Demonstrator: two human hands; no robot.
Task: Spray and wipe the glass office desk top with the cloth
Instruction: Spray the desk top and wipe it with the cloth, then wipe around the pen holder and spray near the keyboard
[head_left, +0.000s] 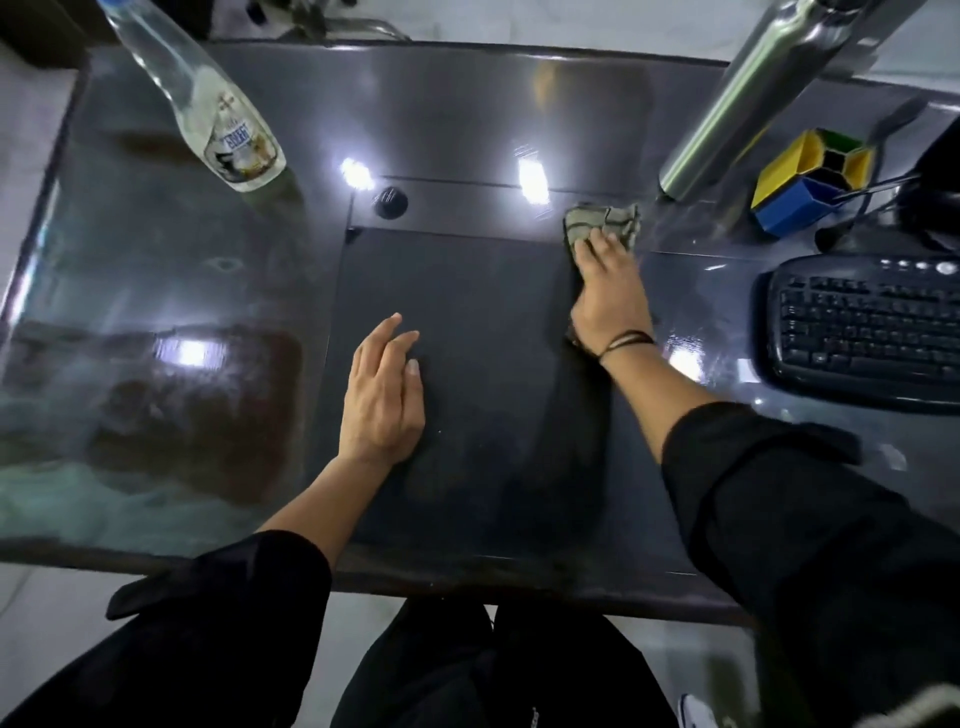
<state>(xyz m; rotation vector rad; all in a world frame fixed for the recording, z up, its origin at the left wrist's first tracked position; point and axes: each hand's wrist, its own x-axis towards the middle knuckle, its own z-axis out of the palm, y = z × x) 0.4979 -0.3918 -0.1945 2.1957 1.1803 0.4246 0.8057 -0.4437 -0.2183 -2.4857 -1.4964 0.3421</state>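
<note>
Glass desk top, hard and slick, is wiped with a soft, limp cloth best pressed flat, as by the right hand; the left hand is rested open.

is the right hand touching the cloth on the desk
Touching. The head view shows the right hand lying flat on the cloth, fingers spread over its near edge, pressing it against the glass desk top.

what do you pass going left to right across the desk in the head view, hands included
clear glass bottle → left hand resting flat on the glass desk top → right hand pressing the cloth → steel bottle → coloured pen holder → black keyboard
</note>
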